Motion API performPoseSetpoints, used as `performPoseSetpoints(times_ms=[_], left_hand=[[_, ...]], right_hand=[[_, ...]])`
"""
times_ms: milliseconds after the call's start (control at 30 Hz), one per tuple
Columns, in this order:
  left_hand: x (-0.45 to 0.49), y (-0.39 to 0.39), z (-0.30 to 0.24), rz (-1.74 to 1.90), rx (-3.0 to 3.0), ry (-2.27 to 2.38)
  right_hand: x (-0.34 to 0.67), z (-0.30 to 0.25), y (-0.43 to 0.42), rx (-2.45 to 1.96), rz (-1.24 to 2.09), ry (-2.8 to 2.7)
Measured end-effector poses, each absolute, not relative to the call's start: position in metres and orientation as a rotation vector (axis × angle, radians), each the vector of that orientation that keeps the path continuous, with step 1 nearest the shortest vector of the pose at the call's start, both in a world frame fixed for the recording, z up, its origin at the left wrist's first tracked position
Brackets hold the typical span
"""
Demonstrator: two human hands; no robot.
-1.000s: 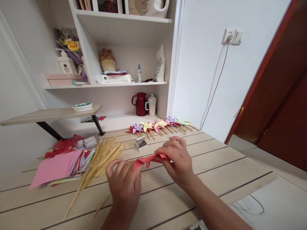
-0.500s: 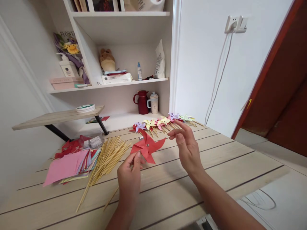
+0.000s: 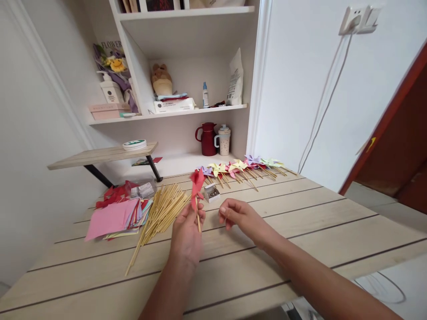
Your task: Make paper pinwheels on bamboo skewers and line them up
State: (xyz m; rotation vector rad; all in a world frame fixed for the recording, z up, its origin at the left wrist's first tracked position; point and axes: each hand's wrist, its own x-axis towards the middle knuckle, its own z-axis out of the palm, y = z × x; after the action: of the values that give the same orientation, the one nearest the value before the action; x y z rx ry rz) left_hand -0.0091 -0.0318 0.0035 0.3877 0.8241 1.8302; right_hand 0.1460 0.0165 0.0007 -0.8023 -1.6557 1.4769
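My left hand (image 3: 187, 233) pinches the wooden stick of a red paper pinwheel (image 3: 196, 186) and holds it upright over the wooden table (image 3: 300, 213); the pinwheel is turned edge-on to me. My right hand (image 3: 237, 215) hovers just right of the stick, its fingers curled in a loose pinch with nothing visible in them. A small open box of pins (image 3: 211, 193) lies just behind both hands. A pile of bamboo sticks (image 3: 160, 212) lies to the left of my left hand.
A stack of coloured paper squares (image 3: 115, 217) lies at the left. A row of finished pinwheels (image 3: 243, 168) lines the table's far edge. Shelves behind hold a red jug (image 3: 208, 139) and a cup (image 3: 223, 140). A raised side board (image 3: 102, 155) stands left; a door (image 3: 400, 146) stands right.
The red pinwheel went from lying flat in both hands to standing upright on its stick in my left hand and turned edge-on. My right hand let go, dropped and curled.
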Motion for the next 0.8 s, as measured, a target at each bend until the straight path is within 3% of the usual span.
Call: performPoseSetpoints(times_ms=[300,633,800], left_hand=[[-0.014,-0.029,0.005,1.811,0.298,0.657],[0.006,-0.030,0.001,1.705,0.432,0.597],[0.002,-0.032,0.002,1.708,0.580,0.603]], right_hand=[[0.125,-0.016,0.000,-0.615,1.711,-1.813],[0.118,-0.027,0.008,-0.667,1.330,-1.737],[0.121,-0.022,0.008,-0.646,1.476,-1.714]])
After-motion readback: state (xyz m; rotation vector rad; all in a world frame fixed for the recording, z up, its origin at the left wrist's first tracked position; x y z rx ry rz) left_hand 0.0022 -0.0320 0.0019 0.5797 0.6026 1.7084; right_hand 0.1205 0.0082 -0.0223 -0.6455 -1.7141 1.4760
